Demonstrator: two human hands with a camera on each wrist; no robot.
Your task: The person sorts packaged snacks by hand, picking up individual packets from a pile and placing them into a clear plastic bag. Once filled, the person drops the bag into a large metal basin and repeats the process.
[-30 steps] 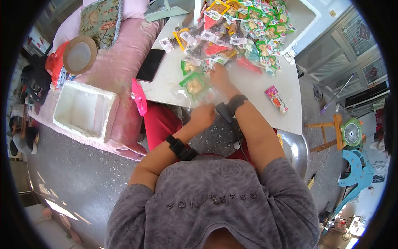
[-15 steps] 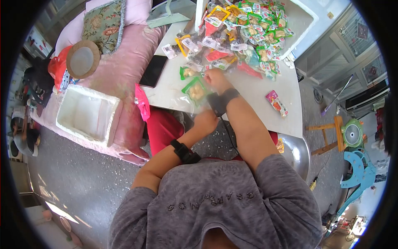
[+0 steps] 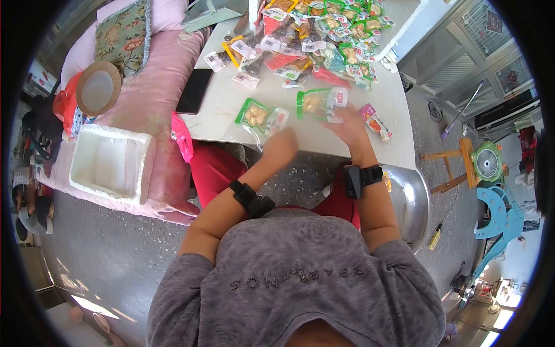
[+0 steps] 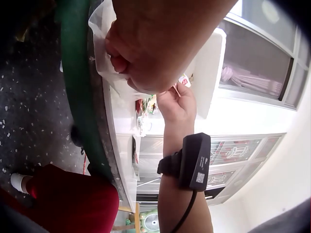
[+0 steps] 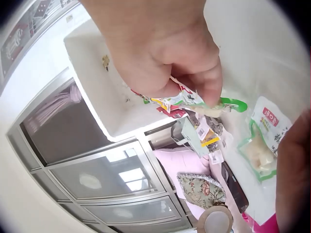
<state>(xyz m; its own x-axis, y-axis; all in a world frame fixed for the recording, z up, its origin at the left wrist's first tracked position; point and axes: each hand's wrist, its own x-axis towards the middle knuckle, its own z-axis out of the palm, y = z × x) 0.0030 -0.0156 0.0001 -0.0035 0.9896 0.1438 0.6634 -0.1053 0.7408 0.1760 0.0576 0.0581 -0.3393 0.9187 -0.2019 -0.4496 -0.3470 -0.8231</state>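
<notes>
My right hand [image 3: 348,128] pinches a clear snack packet with a green edge [image 3: 314,104] and pale pieces inside, held over the white table. Seen from the right wrist, the fingers of the right hand [image 5: 184,56] close on the packet's printed end. My left hand [image 3: 281,147] is at the table's front edge, its fingers curled on a thin clear plastic bag [image 4: 101,46]. Just beyond that hand, a second green-edged packet [image 3: 255,114] lies on the table, its printed end toward the hand.
A heap of colourful snack packets [image 3: 300,43] covers the far table beside a white foam box [image 3: 404,26]. A black phone [image 3: 195,91] lies at the left edge, a pink packet [image 3: 376,122] at the right. A metal basin [image 3: 413,202] stands below right.
My right hand has drawn back from near the heap and swung right, now with a green-edged packet in its fingers. The left hand stays near the table's front edge. The head view has shifted slightly.
</notes>
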